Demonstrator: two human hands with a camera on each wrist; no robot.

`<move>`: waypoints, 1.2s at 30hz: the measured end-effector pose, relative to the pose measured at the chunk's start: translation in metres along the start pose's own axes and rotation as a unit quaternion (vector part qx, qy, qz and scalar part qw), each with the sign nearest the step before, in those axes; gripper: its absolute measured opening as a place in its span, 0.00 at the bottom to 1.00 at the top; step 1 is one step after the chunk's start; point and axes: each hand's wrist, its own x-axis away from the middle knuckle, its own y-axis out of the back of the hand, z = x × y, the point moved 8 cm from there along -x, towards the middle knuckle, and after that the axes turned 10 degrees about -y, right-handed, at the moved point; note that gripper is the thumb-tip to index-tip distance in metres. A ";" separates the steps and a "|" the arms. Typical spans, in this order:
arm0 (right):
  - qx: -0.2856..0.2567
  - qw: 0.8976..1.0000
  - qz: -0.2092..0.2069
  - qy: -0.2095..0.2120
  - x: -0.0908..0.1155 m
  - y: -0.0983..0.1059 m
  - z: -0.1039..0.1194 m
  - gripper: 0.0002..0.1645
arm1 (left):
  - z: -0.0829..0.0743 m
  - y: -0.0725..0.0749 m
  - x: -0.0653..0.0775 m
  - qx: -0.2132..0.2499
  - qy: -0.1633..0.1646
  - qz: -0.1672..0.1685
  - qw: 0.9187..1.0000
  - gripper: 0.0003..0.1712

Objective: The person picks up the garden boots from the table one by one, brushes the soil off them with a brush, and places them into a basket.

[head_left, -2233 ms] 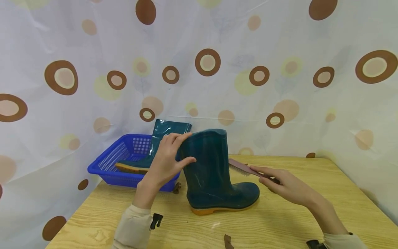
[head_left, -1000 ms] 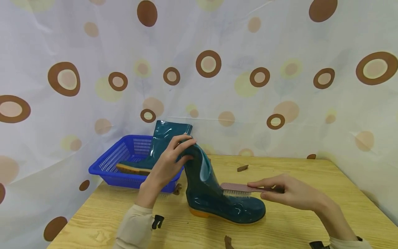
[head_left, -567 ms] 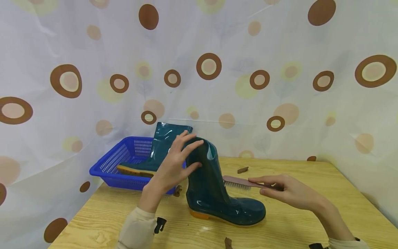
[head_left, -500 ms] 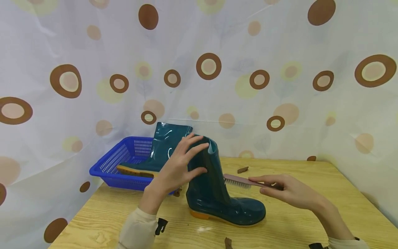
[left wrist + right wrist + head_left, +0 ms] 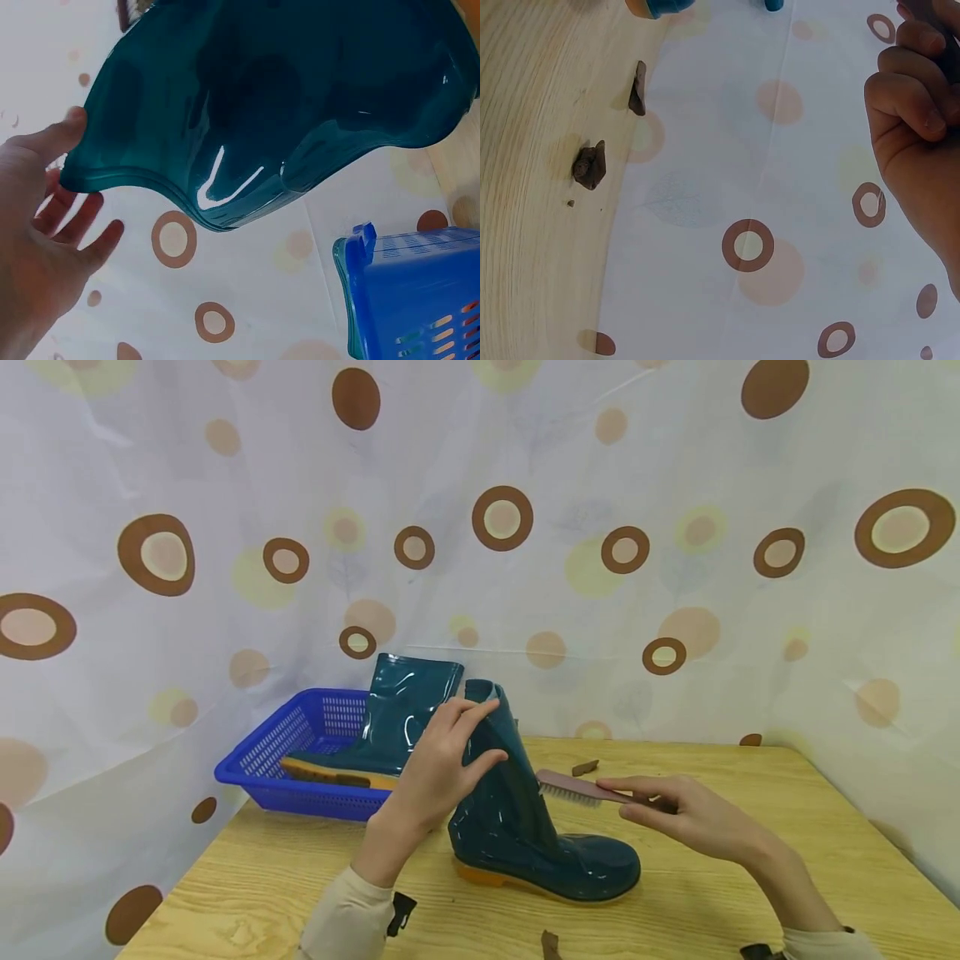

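A dark green rubber boot (image 5: 517, 818) with an orange-yellow sole stands on the wooden table, its toe to the right and its shaft creased. At the shaft's top, my left hand (image 5: 431, 772) grips the edge; in the left wrist view the boot's rim (image 5: 135, 178) lies between the thumb and the fingers. My right hand (image 5: 693, 814) holds a pinkish-brown scrub brush (image 5: 566, 785) by its handle. The brush head is at the front of the shaft, bristles downward. In the right wrist view the right hand's fingers (image 5: 907, 105) are curled round the handle.
Behind at the left stands a blue plastic basket (image 5: 300, 800) with a second green boot (image 5: 412, 693) in it. Brown scraps lie on the table (image 5: 240, 885): one scrap (image 5: 585, 768) behind the brush, another (image 5: 551, 945) near the front. A spotted curtain (image 5: 562, 602) hangs behind.
The boot has turned and its shaft has creased and shifted under the left hand. The brush went down to the instep, then back up along the shaft. The left hand has moved slightly right.
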 end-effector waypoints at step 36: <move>0.001 1.000 0.005 0.010 -0.002 -0.001 -0.004 0.24 | 0.026 -0.004 0.014 0.107 0.077 -0.033 0.991 0.26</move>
